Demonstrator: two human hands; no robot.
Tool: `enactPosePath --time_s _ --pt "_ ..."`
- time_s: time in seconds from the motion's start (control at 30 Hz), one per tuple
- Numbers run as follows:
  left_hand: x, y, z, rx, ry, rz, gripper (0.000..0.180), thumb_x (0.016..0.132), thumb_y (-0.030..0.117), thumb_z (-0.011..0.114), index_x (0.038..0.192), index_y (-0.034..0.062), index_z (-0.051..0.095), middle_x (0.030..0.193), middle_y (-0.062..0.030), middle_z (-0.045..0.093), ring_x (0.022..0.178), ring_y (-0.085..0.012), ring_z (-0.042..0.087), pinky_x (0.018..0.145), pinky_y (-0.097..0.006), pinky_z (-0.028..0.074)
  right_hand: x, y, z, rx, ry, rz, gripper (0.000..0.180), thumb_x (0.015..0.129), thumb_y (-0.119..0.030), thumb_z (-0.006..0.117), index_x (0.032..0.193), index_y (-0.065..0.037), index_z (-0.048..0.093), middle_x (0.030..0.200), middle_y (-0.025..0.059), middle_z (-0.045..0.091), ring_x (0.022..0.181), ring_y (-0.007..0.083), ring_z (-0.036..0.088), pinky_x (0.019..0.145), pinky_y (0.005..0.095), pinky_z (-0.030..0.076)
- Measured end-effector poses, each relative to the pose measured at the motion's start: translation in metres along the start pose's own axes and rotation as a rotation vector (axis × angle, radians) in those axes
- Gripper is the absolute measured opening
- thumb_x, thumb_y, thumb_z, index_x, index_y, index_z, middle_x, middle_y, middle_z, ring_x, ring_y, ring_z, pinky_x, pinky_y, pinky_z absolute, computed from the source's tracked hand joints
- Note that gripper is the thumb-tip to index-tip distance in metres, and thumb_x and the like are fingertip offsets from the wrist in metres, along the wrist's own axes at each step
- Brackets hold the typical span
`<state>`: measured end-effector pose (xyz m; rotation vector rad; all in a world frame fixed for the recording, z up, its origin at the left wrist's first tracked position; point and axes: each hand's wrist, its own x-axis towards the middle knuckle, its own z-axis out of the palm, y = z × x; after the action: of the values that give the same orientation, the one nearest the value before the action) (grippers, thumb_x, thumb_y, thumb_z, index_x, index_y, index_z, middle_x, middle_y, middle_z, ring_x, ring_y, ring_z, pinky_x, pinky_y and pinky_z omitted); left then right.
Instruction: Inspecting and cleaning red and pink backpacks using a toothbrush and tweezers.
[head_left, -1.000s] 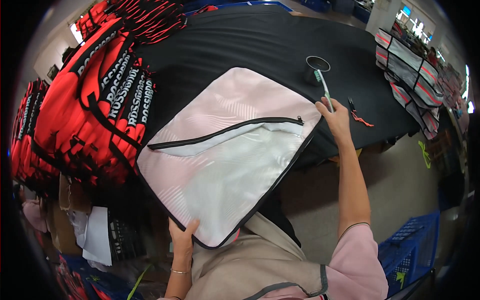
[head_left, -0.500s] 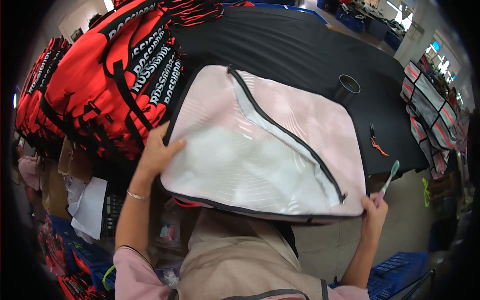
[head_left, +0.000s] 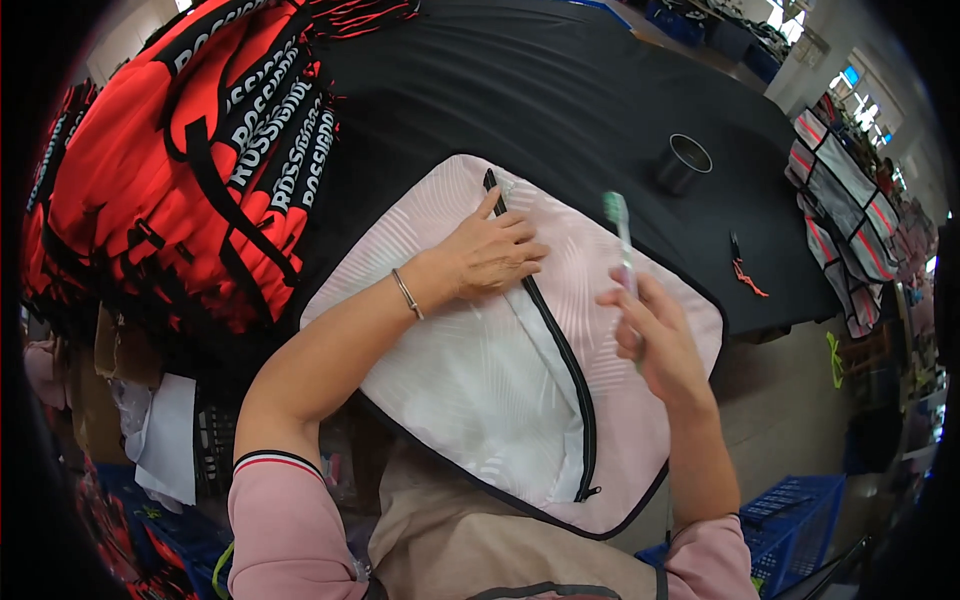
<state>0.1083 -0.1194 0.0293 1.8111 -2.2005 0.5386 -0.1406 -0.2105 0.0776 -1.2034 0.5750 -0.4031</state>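
Note:
A pale pink fabric bag panel (head_left: 620, 400) with black piping lies tilted on the near edge of the black table and toward my lap. A black zipper (head_left: 560, 345) runs diagonally across it, with white lining along one side. My left hand (head_left: 492, 250) rests on the panel near the zipper's upper end, fingers spread and pressing the fabric. Above the panel's right part, my right hand (head_left: 655, 335) is closed around the handle of a toothbrush (head_left: 620, 222). Its bristle head points up and away from me.
A tall pile of red and black bags (head_left: 130, 170) fills the table's left side. Toward the right stand a dark cup (head_left: 686, 162) and small thread snips (head_left: 736, 262) with an orange cord. Grey panels (head_left: 850, 210) hang over the right edge; a blue crate (head_left: 800, 520) sits below.
The panel has turned clockwise. My left hand has moved from its left edge onto the zipper area. My right hand has left the lower right corner and raised the toothbrush over the panel.

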Motion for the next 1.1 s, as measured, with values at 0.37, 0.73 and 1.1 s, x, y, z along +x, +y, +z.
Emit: enactPosePath --time_s 0.37,0.73,1.1 --pt "-0.051 -0.073 -0.006 -0.193 0.123 -0.327 0.025 0.066 0.008 0.064 0.09 0.0044 0.071 0.102 -0.0144 0.06 0.096 -0.0262 0.059 0.094 -0.038 0.046 0.101 0.08 0.032 -0.423 0.095 -0.116 0.038 0.102 -0.014 0.045 0.138 -0.004 0.051 0.088 0.006 0.065 0.061 0.0077 0.053 0.055 0.0245 0.047" --pt "-0.057 -0.078 -0.004 -0.294 -0.014 -0.592 0.025 0.08 0.012 0.068 0.104 0.0042 0.07 0.11 -0.0128 0.063 0.112 -0.0291 0.057 0.096 -0.037 0.047 0.094 0.08 0.069 -0.471 0.058 -0.128 0.044 0.1 -0.007 0.049 0.143 -0.004 0.043 0.087 0.0066 0.064 0.059 0.0076 0.052 0.056 0.0244 0.049" --pt "-0.064 -0.083 0.042 -0.21 0.052 -0.527 0.043 0.09 0.016 0.051 0.131 0.0086 0.06 0.14 -0.0054 0.056 0.127 -0.0289 0.049 0.106 -0.04 0.038 0.118 0.121 0.109 -1.162 0.174 -0.595 0.049 0.09 -0.006 0.056 0.137 -0.002 0.047 0.088 0.0205 0.066 0.067 0.0372 0.067 0.06 0.0471 0.054"
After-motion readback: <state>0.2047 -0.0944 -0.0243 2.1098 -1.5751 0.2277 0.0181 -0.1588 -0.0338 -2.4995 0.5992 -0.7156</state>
